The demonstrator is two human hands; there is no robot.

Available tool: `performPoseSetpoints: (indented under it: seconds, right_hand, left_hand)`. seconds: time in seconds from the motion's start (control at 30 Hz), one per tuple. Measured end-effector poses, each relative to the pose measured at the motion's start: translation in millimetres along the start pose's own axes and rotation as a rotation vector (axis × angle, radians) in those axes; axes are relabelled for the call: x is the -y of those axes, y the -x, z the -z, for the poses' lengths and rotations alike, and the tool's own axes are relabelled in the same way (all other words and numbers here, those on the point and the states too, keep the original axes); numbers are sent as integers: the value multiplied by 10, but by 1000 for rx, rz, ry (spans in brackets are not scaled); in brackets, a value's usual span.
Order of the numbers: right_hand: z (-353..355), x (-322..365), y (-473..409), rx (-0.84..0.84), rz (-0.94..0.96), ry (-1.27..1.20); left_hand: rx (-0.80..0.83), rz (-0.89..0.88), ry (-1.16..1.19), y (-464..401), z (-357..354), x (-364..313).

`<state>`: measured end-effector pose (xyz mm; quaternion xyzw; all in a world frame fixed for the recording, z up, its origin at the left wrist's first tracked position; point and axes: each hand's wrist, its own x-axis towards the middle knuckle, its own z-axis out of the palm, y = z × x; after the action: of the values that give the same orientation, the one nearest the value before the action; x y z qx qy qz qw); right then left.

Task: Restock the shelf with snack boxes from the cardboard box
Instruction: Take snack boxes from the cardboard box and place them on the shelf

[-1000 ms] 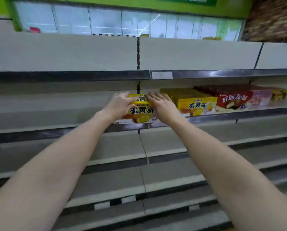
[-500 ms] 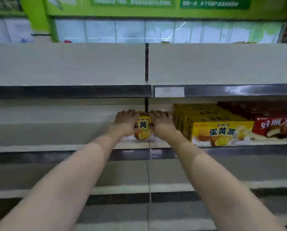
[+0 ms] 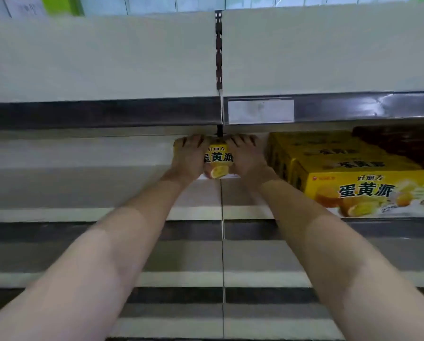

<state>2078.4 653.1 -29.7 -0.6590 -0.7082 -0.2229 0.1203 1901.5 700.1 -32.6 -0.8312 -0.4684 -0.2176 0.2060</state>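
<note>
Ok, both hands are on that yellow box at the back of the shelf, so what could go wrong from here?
1. The yellow cardboard snack box straddles the seam between two shelf panels; it might snag or sit crooked.
2. A gap separates it from the stacked yellow boxes beside it, so the row may end uneven.
3. The left hand and right hand cover its edges, hiding alignment.

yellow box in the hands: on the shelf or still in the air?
On the shelf: the yellow box sits upright, base on the shelf board, left hand and right hand over its ends.
</note>
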Motion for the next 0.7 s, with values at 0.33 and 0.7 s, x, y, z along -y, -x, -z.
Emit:
performPoseSetpoints:
  seconds: [0.33,0.7]
  right_hand:
    - [-167,-46,-177,-17,-60,1]
    - [122,122,225,-94,-116,-24]
  left_hand:
    - [-26,22,3,-216,-198,19]
    - [-82,-25,90,-54,224,-172]
